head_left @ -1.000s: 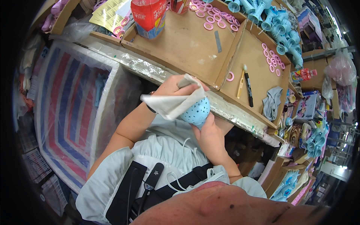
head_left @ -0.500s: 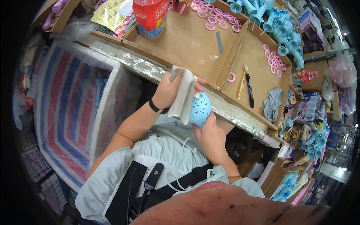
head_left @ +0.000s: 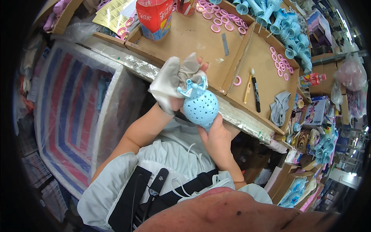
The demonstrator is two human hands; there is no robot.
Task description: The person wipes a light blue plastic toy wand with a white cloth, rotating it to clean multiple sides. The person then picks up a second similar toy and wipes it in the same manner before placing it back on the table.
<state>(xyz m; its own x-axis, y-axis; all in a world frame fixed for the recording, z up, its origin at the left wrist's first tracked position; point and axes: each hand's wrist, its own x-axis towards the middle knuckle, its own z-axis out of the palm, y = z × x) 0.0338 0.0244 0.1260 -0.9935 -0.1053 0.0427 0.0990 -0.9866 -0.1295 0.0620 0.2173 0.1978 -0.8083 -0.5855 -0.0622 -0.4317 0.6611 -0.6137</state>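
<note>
A light-blue plastic ball (head_left: 201, 109) dotted with star-shaped holes, with a blue crown (head_left: 193, 89) on top, is held up in front of me. My right hand (head_left: 216, 137) grips the narrow blue part below the ball, thumb laid along it. Behind the crown, my left hand (head_left: 177, 103) is wrapped in a pale grey cloth (head_left: 166, 79) and closed on it. The cloth bunches around the crown's back. Only the left fingertips and part of the palm show past the cloth.
Ahead lie shallow cardboard trays (head_left: 189, 42) with pink rings (head_left: 224, 19), a metal strip (head_left: 225, 44), a yellow-handled brush (head_left: 248, 87), a black marker (head_left: 256, 94), a grey rag (head_left: 279, 108) and a red bag (head_left: 154, 17). Blue plastic parts (head_left: 286, 29) pile up behind. A striped, plastic-lined bin (head_left: 73, 120) stands left.
The ball has turned so its crown now shows at the top. The cloth, earlier hanging folded beside the ball, is now spread and bunched behind the crown.
</note>
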